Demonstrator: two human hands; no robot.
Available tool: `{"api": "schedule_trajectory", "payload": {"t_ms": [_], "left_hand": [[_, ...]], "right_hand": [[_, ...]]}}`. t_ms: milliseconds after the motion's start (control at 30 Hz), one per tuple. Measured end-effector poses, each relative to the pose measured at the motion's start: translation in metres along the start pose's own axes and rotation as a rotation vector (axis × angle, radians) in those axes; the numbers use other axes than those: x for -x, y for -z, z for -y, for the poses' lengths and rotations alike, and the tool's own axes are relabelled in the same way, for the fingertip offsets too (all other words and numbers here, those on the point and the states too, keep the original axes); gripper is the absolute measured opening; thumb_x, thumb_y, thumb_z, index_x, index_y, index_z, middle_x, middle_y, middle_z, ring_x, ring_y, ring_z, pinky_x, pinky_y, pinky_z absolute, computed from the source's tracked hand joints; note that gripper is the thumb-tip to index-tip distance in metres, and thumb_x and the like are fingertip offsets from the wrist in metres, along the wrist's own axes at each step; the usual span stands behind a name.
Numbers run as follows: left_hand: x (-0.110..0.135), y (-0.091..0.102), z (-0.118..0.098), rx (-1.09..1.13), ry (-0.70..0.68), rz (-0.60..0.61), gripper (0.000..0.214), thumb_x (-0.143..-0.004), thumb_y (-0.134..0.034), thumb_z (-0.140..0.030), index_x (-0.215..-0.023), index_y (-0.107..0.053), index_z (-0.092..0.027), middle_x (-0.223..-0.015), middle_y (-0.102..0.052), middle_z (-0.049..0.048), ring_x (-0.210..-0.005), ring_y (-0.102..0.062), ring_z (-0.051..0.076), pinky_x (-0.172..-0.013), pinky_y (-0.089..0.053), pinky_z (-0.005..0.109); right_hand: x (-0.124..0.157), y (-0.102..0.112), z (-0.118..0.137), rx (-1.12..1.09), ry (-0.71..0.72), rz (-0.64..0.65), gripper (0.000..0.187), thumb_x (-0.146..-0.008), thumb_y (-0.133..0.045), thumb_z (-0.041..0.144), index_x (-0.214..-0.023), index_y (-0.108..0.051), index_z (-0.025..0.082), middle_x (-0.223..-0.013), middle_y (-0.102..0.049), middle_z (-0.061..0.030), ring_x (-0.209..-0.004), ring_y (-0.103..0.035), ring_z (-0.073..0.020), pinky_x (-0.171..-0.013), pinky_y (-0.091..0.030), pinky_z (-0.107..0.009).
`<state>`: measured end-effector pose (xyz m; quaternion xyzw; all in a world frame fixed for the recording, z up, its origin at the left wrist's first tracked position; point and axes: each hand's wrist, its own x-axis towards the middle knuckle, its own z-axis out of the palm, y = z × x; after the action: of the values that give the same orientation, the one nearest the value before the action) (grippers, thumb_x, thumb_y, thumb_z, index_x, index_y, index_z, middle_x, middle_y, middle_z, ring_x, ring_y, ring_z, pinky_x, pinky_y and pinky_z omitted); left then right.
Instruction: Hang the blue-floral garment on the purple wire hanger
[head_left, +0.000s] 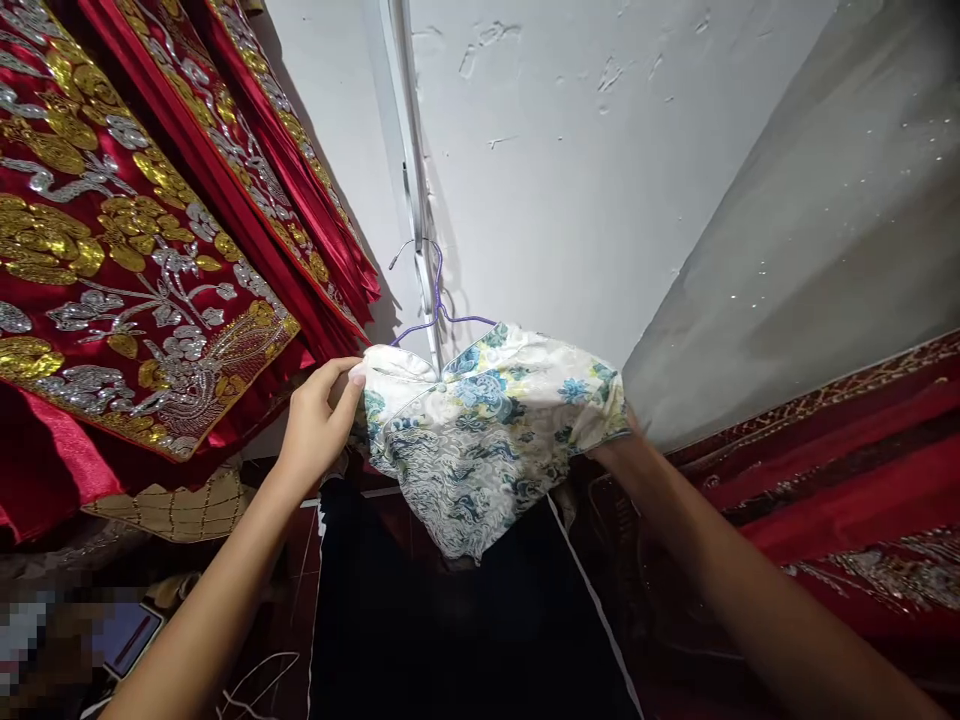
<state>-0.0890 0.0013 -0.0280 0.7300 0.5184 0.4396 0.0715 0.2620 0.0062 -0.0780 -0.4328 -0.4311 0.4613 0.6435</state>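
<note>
A short-sleeved blouse, white with blue, green and yellow flowers, hangs spread out in front of me on a purple wire hanger. My left hand is closed on the blouse's left shoulder edge, thumb in front and fingers behind. At the opposite side, my right hand reaches to the sleeve; cloth covers most of it, and its fingers are hidden. The hanger's hook meets a pale vertical strip against the wall; whether it hangs from it is unclear.
Red cloths with gold and silver sequins hang at the left. A white wall with scuffed paint stands ahead, a grey sparkly sheet on the right. More red beaded fabric lies below it. A white cable is at lower left.
</note>
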Motion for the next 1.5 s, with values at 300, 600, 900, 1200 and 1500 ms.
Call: {"api": "schedule_trajectory", "payload": {"t_ms": [300, 600, 900, 1200, 1500], "left_hand": [[-0.017, 0.016, -0.015, -0.012, -0.143, -0.101, 0.026, -0.098, -0.053, -0.03, -0.115, -0.07, -0.023, -0.116, -0.071, 0.005, -0.111, -0.064, 0.023, -0.101, -0.048, 0.038], [-0.005, 0.018, -0.054, 0.319, -0.132, -0.14, 0.021, -0.095, -0.059, -0.033, -0.112, -0.067, -0.022, -0.116, -0.069, 0.0062, -0.112, -0.064, 0.023, -0.103, -0.051, 0.041], [0.031, -0.018, -0.074, 1.115, 0.618, 0.357, 0.043, -0.097, -0.051, -0.05, -0.123, -0.06, -0.017, -0.111, -0.073, 0.0149, -0.089, -0.072, 0.023, -0.081, -0.058, 0.038], [0.069, 0.045, -0.075, 0.643, 0.662, 0.942, 0.032, -0.095, -0.059, -0.048, -0.113, -0.059, -0.021, -0.082, -0.073, 0.0064, -0.047, -0.04, 0.007, -0.044, -0.028, 0.021], [0.045, 0.097, -0.055, -0.099, 0.022, -0.047, 0.017, -0.085, -0.07, -0.044, -0.087, -0.072, -0.027, -0.082, -0.072, -0.0002, -0.071, -0.066, 0.021, -0.067, -0.055, 0.036]], "right_hand": [[0.023, 0.001, 0.029, 0.396, -0.012, 0.209, 0.039, -0.085, -0.065, 0.06, -0.078, -0.066, 0.021, -0.074, -0.065, -0.0016, -0.067, -0.058, -0.0183, -0.058, -0.046, -0.028], [0.046, -0.017, 0.062, 0.035, 0.051, -0.229, 0.03, -0.084, -0.071, 0.051, -0.074, -0.062, 0.024, -0.061, -0.056, -0.0011, -0.052, -0.053, -0.0166, -0.043, -0.044, -0.028], [0.131, -0.036, 0.038, 0.629, 0.307, 1.069, 0.058, -0.075, -0.078, 0.049, -0.129, -0.061, 0.039, -0.119, -0.071, -0.0004, -0.102, -0.071, -0.025, -0.085, -0.058, -0.033], [0.059, -0.032, 0.014, 0.816, 0.433, 0.632, 0.052, -0.096, -0.057, 0.035, -0.147, -0.046, 0.035, -0.153, -0.046, -0.0067, -0.144, -0.04, -0.0295, -0.116, -0.04, -0.049], [0.046, -0.051, 0.016, 0.571, 0.297, 0.593, 0.027, -0.098, -0.053, 0.047, -0.097, -0.064, 0.023, -0.088, -0.064, -0.0031, -0.07, -0.059, -0.0162, -0.068, -0.052, -0.031]]}}
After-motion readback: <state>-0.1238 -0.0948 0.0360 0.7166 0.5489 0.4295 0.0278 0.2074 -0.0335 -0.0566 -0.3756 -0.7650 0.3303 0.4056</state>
